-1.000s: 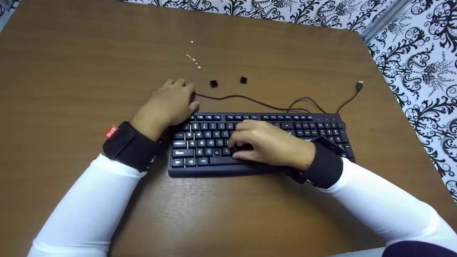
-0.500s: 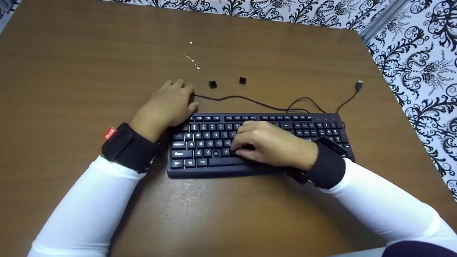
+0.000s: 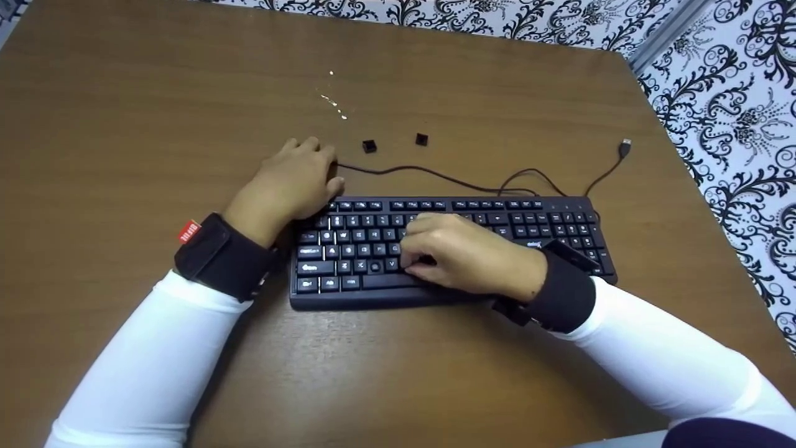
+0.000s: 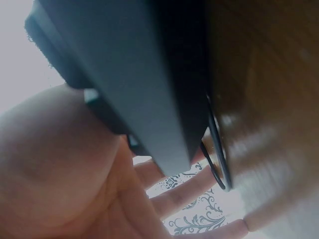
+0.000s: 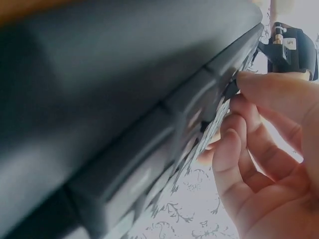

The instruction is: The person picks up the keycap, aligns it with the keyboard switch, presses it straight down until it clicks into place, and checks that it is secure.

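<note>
1. We saw the biggest change at the right hand (image 3: 454, 252). Its thumb and finger came closer together, so the gap between them looked smaller than a second before.
2. We saw that thumb and finger pinch a black key (image 5: 232, 90) in the low rows of the keyboard (image 3: 360, 251), a bit left of its middle. We could not tell if the key sat firmly in its place.
3. We thought this meant the fingers had a better hold, and that the small, careful part of the work had come.
4. The left hand (image 3: 289, 180) stayed almost where it was, at the far left corner of the keyboard. Its fingers looked loose, and we saw nothing held in them.
5. The keyboard lay flat on the table (image 3: 155, 112) and had hardly moved.
6. We counted one keyboard, one cord (image 3: 466, 183) and one plug (image 3: 624, 149).
7. We counted two loose caps behind the keyboard: the left cap (image 3: 369, 146) and the right cap (image 3: 421, 140), well apart from the pinching fingers.
8. We counted one bare spot (image 3: 375, 266) among the keys. The right hand hid some keys, so there might have been another.
</note>
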A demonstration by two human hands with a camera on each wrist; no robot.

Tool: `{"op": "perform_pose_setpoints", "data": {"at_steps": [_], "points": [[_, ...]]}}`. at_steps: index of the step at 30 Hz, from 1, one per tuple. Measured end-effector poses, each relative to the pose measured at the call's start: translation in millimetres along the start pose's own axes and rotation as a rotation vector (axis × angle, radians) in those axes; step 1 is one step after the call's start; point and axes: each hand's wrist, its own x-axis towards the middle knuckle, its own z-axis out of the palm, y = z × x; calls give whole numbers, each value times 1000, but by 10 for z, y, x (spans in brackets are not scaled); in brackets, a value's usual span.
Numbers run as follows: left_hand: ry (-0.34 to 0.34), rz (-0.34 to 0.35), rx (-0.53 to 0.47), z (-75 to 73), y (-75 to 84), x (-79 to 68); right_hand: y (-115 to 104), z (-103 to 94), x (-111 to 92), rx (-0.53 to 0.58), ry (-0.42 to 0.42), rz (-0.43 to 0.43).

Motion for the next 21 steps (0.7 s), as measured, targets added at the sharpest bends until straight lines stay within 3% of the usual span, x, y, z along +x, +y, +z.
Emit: {"op": "perform_pose_setpoints", "data": {"at_steps": [14, 21], "points": [[-3, -3, 1, 6, 5, 9, 29, -38, 3, 80, -31, 32], [-1, -7, -7, -1, 4, -6, 35, -17, 0, 58, -29, 42]]}}
